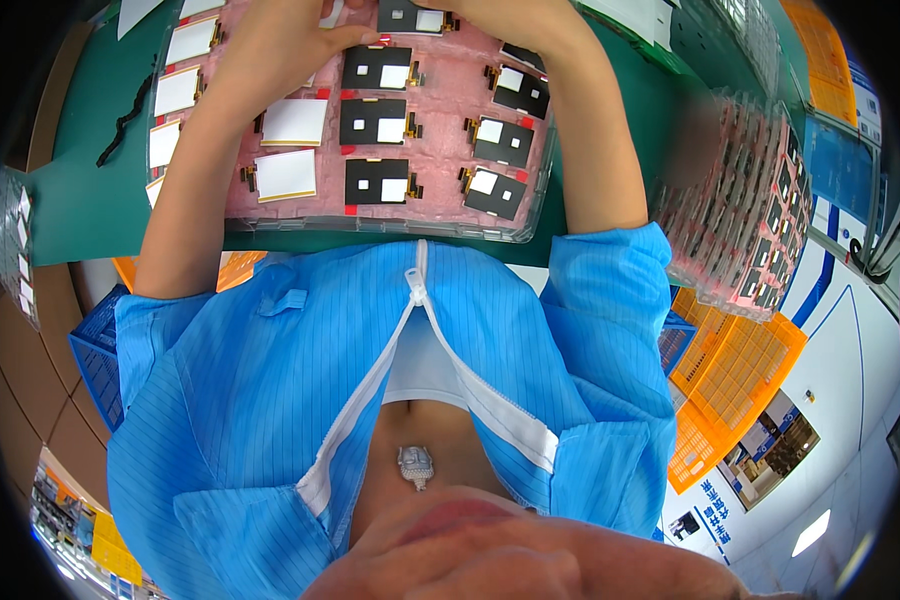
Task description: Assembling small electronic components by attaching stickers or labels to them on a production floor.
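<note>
Both my hands are over a pink-lined clear plastic tray [440,190] on the green table. My left hand [295,40] reaches across its upper left part. The thumb is stretched out beside a red tab, apart from the one fingertip that shows; I see nothing held between them. The thumb lies close to a black flat panel [395,15] with a white patch. At the top edge my right hand [515,15] reaches toward that panel from the right; its fingertips are cut off. Nearer me, black panels [373,122] and white panels [294,122] with gold-edged connectors sit in rows of pockets.
A tall stack of similar loaded trays [735,205] stands at the right. Orange crates [730,375] and a blue crate [98,345] are below table level. On the table's left lie a black cord [125,125] and a cardboard edge [58,95].
</note>
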### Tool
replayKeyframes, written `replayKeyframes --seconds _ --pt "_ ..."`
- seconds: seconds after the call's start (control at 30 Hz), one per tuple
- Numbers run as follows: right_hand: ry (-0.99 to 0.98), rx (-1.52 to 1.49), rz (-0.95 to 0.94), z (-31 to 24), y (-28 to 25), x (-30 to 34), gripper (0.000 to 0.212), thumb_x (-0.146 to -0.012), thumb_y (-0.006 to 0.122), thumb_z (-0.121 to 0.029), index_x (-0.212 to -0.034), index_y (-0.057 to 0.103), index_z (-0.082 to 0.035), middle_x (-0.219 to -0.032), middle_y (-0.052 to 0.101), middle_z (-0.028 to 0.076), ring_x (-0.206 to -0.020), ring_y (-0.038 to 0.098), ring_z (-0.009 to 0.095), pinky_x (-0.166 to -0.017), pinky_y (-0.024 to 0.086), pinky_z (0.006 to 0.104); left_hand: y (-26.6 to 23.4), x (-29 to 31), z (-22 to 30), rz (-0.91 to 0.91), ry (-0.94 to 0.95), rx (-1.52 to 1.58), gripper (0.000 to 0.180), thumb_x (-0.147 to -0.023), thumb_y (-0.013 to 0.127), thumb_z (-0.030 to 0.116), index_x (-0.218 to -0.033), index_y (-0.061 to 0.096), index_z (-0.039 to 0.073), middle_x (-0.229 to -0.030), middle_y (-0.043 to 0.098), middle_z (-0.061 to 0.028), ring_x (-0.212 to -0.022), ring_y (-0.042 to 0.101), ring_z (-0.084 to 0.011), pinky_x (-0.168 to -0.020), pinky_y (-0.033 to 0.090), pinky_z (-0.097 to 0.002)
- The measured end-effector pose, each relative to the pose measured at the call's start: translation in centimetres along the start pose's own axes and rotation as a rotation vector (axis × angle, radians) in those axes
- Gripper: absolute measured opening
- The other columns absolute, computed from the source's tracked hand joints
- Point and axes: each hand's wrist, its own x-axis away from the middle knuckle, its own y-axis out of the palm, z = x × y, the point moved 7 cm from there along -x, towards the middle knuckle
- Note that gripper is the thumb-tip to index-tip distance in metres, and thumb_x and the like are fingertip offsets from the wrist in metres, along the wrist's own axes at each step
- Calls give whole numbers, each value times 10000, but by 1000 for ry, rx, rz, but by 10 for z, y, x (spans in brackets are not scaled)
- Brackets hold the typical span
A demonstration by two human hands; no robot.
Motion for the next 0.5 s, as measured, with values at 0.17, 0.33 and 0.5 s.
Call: replayKeyframes --seconds 0.17,0.33,0.5 --pt "8 4 16 -2 1 2 132 -877 717 -93 -914 704 34 -734 674 98 -683 593 154 -668 495 321 1 0 -3 3 3 1 340 -735 830 45 -1054 724 -5 -959 694 -139 -891 660 -295 -784 507 -377" --pt "-76 93 117 -7 0 8 124 -864 706 -98 -905 700 19 -785 697 187 -716 673 301 -697 517 382 1 -1 -3 15 16 23 338 -735 825 34 -1054 723 -7 -963 694 -141 -901 659 -301 -797 509 -377" --pt "-121 116 198 -23 3 19 98 -838 697 -68 -882 681 18 -819 704 213 -776 686 384 -716 526 432 1 0 -7 9 -11 23 338 -726 831 40 -1043 720 0 -971 694 -138 -904 660 -294 -796 512 -378"
